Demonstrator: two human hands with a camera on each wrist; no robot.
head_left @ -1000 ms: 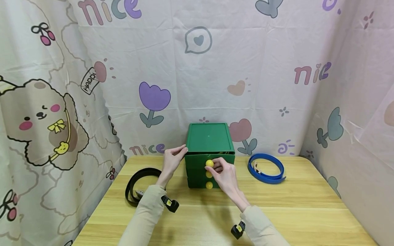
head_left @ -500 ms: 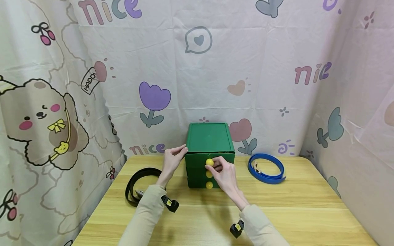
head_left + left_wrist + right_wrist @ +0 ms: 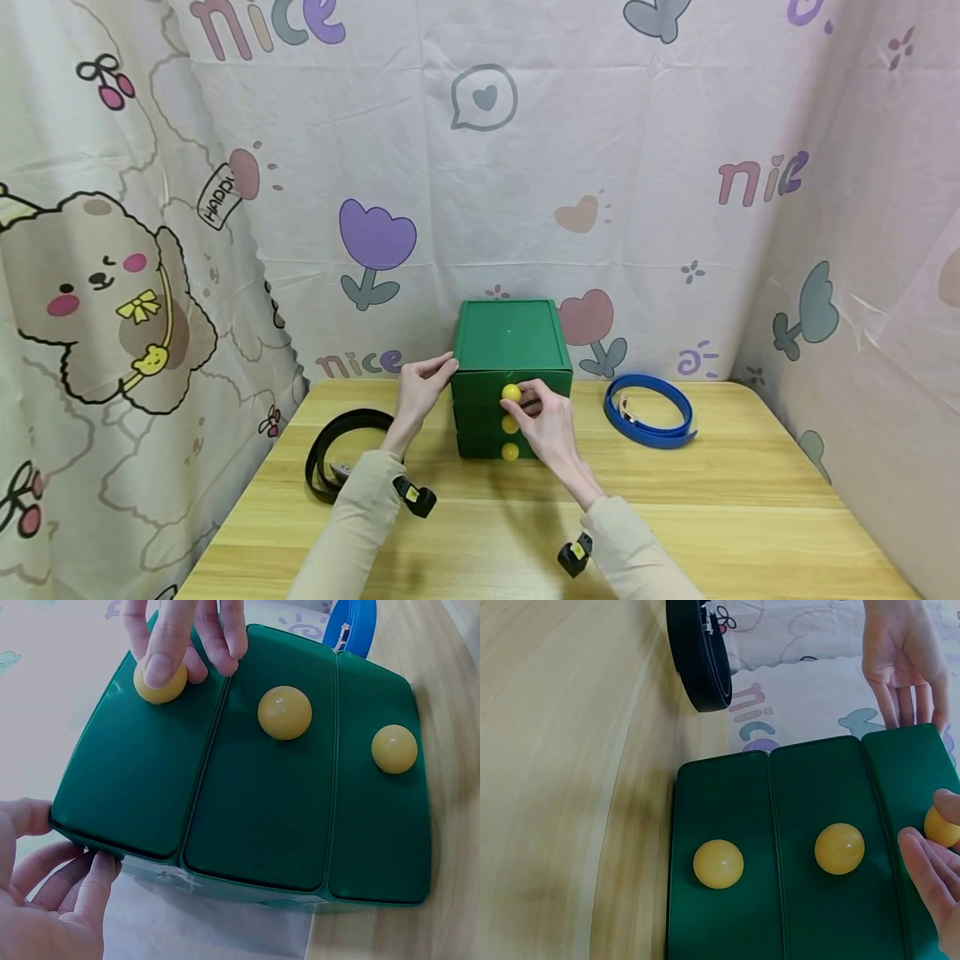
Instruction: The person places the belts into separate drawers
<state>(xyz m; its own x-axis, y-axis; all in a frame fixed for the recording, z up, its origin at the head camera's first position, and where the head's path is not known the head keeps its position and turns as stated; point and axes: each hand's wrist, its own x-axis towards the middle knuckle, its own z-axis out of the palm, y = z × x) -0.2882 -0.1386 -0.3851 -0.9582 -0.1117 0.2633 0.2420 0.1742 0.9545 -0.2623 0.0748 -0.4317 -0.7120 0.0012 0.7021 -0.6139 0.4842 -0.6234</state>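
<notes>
A green drawer cabinet point(image 3: 512, 337) stands on the table with three stacked drawers facing me, each with a round yellow knob. My right hand point(image 3: 549, 423) pinches the top knob point(image 3: 512, 392) between thumb and fingers. The top drawer point(image 3: 135, 769) sits flush with the two below it in the left wrist view. At the cabinet's upper left front corner, my left hand point(image 3: 422, 390) grips the edge, thumb and fingers on either side. The middle knob point(image 3: 839, 849) and bottom knob point(image 3: 718, 864) are untouched.
Left of the cabinet, a coiled black belt point(image 3: 322, 446) lies partly behind the left forearm. A coiled blue belt point(image 3: 651, 437) with a metal buckle rests to the right. A printed cloth curtain point(image 3: 487, 208) hangs close behind the cabinet, above the wooden table point(image 3: 750, 517).
The top drawer has gone in, and the dark gap under the cabinet's top edge has closed. My right hand moved slightly forward with the knob; the left hand stayed at the corner.
</notes>
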